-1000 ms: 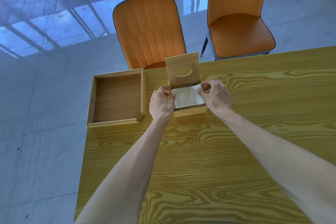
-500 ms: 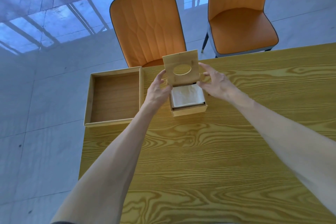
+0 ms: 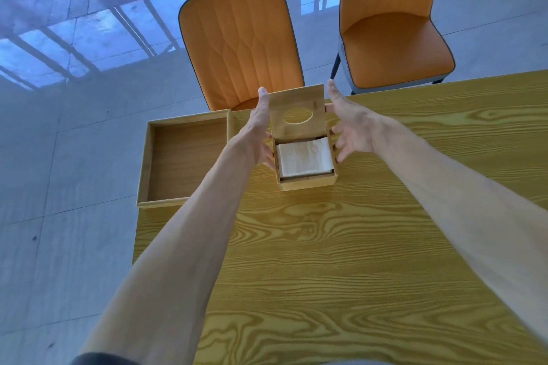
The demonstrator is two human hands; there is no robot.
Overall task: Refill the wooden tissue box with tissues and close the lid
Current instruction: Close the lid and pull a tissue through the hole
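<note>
The small wooden tissue box (image 3: 308, 182) stands on the table near its far edge. White tissues (image 3: 305, 159) fill it to just below the rim. Its hinged lid (image 3: 297, 111), with an oval slot, stands upright at the back. My left hand (image 3: 257, 130) lies against the lid's left edge, fingers stretched up along it. My right hand (image 3: 348, 124) is at the lid's right edge, thumb touching it and fingers spread. Neither hand holds tissues.
A shallow wooden tray (image 3: 189, 157) sits at the table's far left corner, beside the box. Two orange chairs (image 3: 240, 47) (image 3: 391, 32) stand beyond the far edge. The wooden table (image 3: 341, 261) stretches toward me and to the right.
Both hands have left the tissues in the box and risen to the two side edges of the upright lid. The lid still stands up.
</note>
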